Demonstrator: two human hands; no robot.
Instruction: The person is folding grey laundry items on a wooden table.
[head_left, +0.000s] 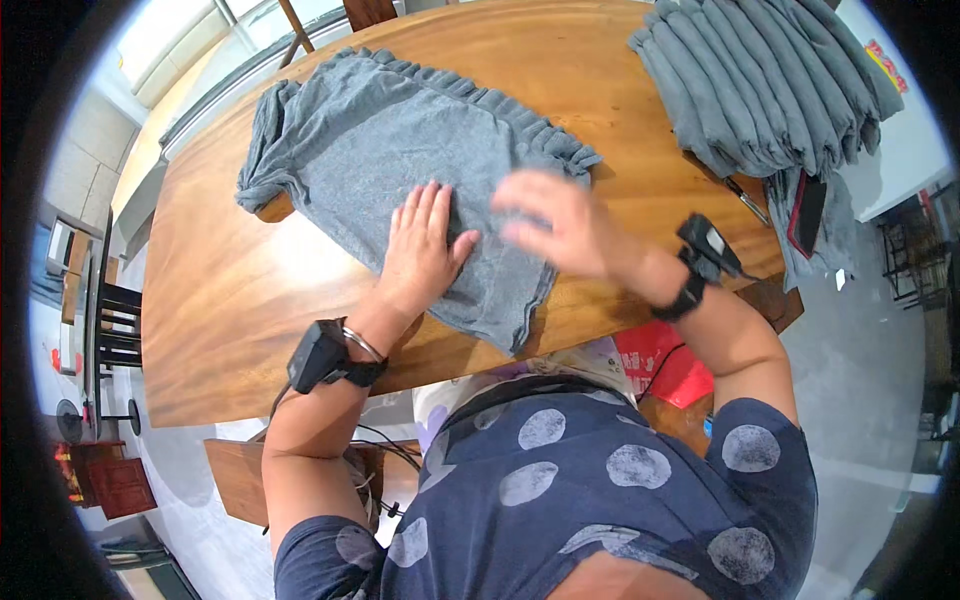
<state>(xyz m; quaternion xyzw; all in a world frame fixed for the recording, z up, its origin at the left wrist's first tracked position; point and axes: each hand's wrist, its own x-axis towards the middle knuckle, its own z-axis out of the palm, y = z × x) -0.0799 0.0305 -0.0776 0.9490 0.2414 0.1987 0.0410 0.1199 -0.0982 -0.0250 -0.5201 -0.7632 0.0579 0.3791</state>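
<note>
A grey knitted garment (405, 150) lies spread at a slant across the wooden table, with a gathered, ruffled edge along its far right side and a bunched part at its left end. My left hand (424, 240) rests flat on the cloth near its middle, fingers stretched out and thumb apart. Over the right part of the garment is my right hand (559, 221), blurred, with its fingers apart and nothing seen in them. Whether it touches the fabric cannot be told.
A tall stack of folded grey garments (757, 82) stands at the table's right end. Near it lie a slim metal tool (746, 202) and a dark phone-like object with a red edge (807, 214) on grey cloth. The wooden table (217, 345) curves close before me; a red bag (671, 364) sits below its edge.
</note>
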